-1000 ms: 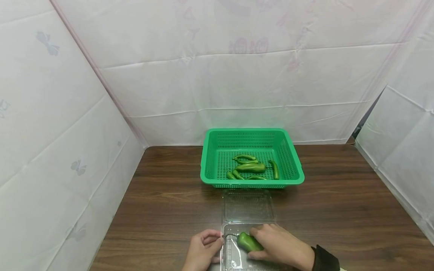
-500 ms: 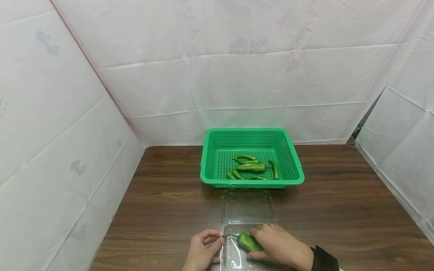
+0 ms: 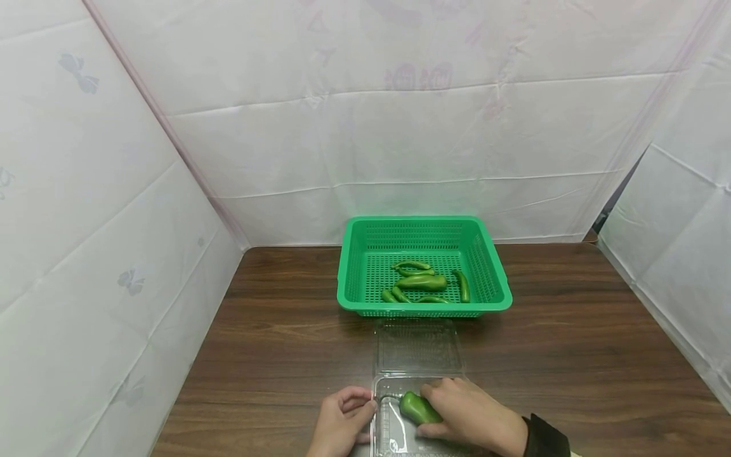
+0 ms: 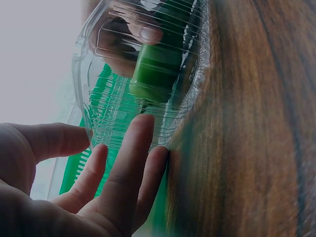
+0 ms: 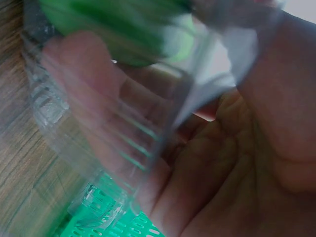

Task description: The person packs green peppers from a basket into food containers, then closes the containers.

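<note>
A clear plastic clamshell box (image 3: 391, 437) stands at the front of the table, its lid (image 3: 419, 346) laid back towards the basket. My right hand (image 3: 471, 412) reaches into the box and grips a thick green pepper (image 3: 417, 408), with the thumb on the near side and fingers on the far side. Through the ridged wall in the left wrist view, the pepper (image 4: 157, 69) lies with its stem end towards my left hand. My left hand (image 3: 339, 422) pinches the box's left rim between thumb and index finger. Its other fingers touch the outer wall.
Behind the box stands a green perforated basket (image 3: 502, 298) with several thin green peppers (image 3: 464, 287) and one thicker pepper (image 3: 422, 283). Dark wood table (image 3: 274, 355) extends to both sides. White sheets (image 3: 400, 146) enclose the back, left and right.
</note>
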`<state>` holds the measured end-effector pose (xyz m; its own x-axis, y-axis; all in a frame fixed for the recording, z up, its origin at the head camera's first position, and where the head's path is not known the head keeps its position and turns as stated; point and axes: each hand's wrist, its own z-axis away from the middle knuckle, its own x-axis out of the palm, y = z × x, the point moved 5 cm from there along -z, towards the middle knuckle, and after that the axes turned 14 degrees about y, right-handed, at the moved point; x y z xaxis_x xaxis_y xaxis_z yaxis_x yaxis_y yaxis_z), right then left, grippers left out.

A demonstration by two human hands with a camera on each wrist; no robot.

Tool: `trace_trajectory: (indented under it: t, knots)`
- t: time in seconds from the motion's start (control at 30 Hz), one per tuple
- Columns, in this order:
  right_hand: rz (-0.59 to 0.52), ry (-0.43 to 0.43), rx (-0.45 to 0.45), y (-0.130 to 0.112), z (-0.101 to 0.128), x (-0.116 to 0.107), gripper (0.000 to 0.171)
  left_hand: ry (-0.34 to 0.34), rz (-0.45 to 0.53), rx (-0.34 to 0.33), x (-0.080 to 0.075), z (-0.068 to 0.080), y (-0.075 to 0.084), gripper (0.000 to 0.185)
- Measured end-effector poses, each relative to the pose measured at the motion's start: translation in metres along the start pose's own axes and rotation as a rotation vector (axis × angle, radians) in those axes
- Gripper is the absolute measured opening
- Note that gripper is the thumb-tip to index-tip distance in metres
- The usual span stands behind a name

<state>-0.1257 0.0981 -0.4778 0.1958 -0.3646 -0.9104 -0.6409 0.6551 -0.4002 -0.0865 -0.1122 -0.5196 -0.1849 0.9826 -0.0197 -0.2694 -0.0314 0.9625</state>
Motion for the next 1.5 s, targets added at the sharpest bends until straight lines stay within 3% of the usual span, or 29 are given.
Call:
trace_trajectory:
  t: [0.93, 1.5]
  knots:
    - [-0.053, -0.018, 0.000, -0.001, 0.000, -0.007, 0.039, -0.008, -0.002, 0.007, -0.001, 0.001, 0.003, 0.030]
    - [-0.035, 0.046, -0.112, -0.002, 0.002, -0.017, 0.030, 0.025, 0.096, 0.021, -0.010, -0.004, 0.011, 0.036]
